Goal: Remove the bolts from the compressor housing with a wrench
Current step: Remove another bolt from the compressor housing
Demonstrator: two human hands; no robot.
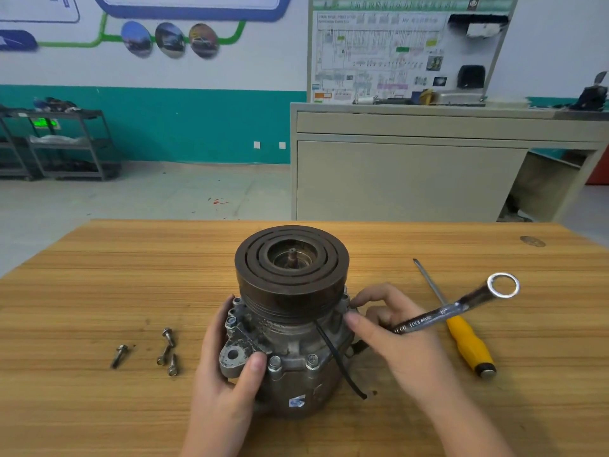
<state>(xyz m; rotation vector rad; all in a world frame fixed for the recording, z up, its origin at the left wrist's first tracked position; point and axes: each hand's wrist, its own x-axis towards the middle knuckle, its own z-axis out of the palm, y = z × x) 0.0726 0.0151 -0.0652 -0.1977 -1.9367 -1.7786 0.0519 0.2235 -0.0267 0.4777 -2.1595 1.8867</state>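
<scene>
Gripping the compressor housing from its left side, left hand with fingers wrapped round the far flank and thumb pressed on the mounting ear at the front. Reaching in from the right, right hand, forefinger and thumb extended to the upper right rim of the housing at a bolt there, remaining fingers curled round the shank of a combination wrench. Wrench angled up and to the right, ring end raised above the table, lower end hidden in the palm.

Standing upright near the middle of the wooden table, housing with dark grooved pulley on top. Two bolt heads showing on the front flange, one more on the left flange. Black cable trailing down the front right of the body.

Lying loose on the table left of the housing, four removed bolts: one apart on the left, three clustered together. Lying right of the hand, one yellow-handled screwdriver, tip pointing away, crossing under the wrench.
</scene>
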